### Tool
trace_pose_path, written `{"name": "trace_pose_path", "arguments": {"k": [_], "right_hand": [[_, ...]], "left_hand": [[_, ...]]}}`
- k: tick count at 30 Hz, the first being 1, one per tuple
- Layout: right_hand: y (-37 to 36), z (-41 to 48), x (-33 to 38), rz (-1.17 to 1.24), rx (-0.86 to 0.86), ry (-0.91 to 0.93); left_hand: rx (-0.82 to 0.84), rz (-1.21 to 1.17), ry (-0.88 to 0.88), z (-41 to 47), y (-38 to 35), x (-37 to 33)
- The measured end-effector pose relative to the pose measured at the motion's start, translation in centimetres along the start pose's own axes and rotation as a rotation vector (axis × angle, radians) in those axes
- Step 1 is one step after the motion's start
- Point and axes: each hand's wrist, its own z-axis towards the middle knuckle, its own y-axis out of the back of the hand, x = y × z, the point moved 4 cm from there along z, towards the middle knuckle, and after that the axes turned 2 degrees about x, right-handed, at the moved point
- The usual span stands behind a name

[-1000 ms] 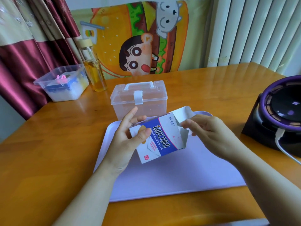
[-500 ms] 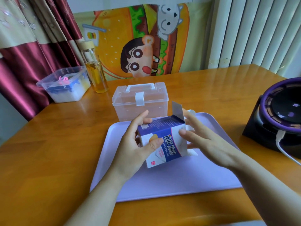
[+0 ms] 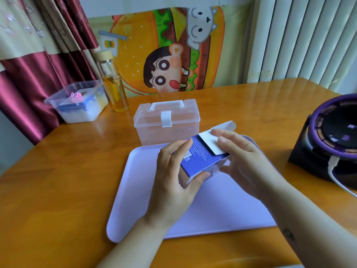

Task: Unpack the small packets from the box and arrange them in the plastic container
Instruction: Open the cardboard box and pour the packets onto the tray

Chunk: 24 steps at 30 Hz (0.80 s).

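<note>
Two hands hold a blue box over a lilac tray. Left hand fingers clamp its sides; right hand fingers pinch its open flap

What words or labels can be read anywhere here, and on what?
Blue box: rows of small white print and a small label, all too blurred to read.
Cartoon poster: pictures only, no words visible.
Nothing else shows readable text.
</note>
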Motion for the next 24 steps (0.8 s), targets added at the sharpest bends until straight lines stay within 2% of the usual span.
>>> {"name": "trace_pose_path", "arguments": {"k": [3, 7, 9, 12, 14, 16, 19, 21, 24], "right_hand": [[0.7, 0.4, -0.4, 0.044, -0.025, -0.088], [0.3, 0.1, -0.9, 0.065, 0.141, -0.267], [0.2, 0.0, -0.7, 0.052, 0.174, -0.265], [0.5, 0.4, 0.3, -0.140, 0.164, -0.134], [1.0, 0.6, 1.0, -0.349, 0.084, -0.033], [0.9, 0.6, 1.8, -0.668, 0.032, 0.131], [-0.2, 0.2, 2.1, -1.144, 0.027, 0.385], [-1.0, 0.0, 1.8, -1.228, 0.074, 0.461], [-1.8, -0.6, 1.8, -1.234, 0.068, 0.559]], "left_hand": [[-0.021, -0.003, -0.026, 0.2, -0.1, -0.2], [-0.019, -0.010, -0.056, 0.6, -0.4, -0.6], [0.011, 0.008, -0.063, 0.8, -0.6, -0.6], [0.160, 0.041, -0.049, 0.7, -0.8, -0.1], [0.274, 0.117, -0.003, 0.9, -0.6, 0.0], [0.251, 0.170, -0.001, 1.5, 0.4, -0.6], [0.170, 0.168, -0.228, 3.2, 1.8, -3.8], [0.240, 0.209, -0.306, 4.2, 1.8, -5.4], [0.369, 0.321, -0.199, 4.8, 1.9, -4.5]]}}
